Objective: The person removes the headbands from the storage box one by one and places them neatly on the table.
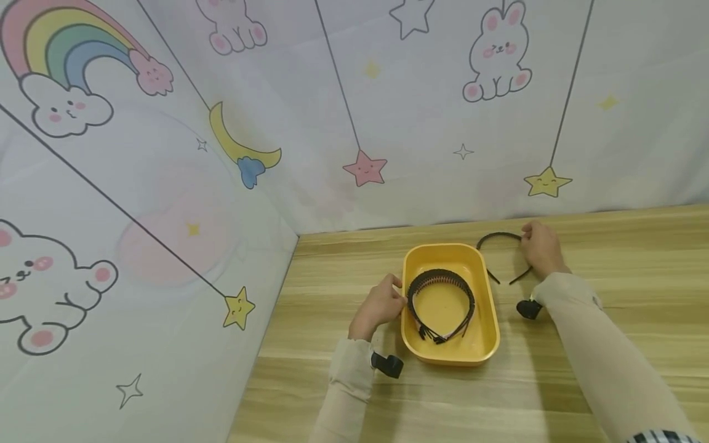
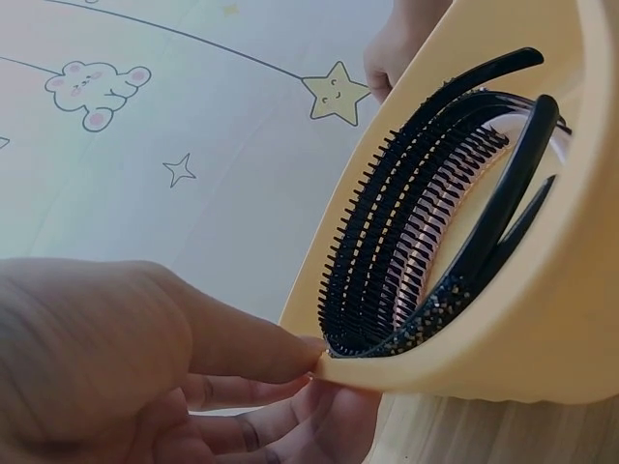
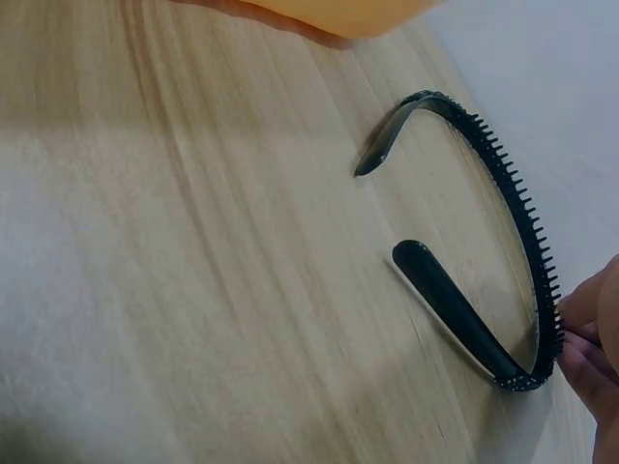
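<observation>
Head view: right grip point(image 1: 544, 247) pinching one side of a black headband point(image 3: 453, 304) on the counter point(image 1: 637, 258), right of the yellow bin point(image 1: 490, 301); left grip point(image 1: 380, 306) pinching its rim point(image 2: 387, 372). Held off-centre, the headband could twist.

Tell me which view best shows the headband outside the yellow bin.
The right wrist view: the headband looks largest there, its teeth and both tips visible. The head view shows it smaller, partly covered by the right hand; the left wrist view doesn't show it.
</observation>
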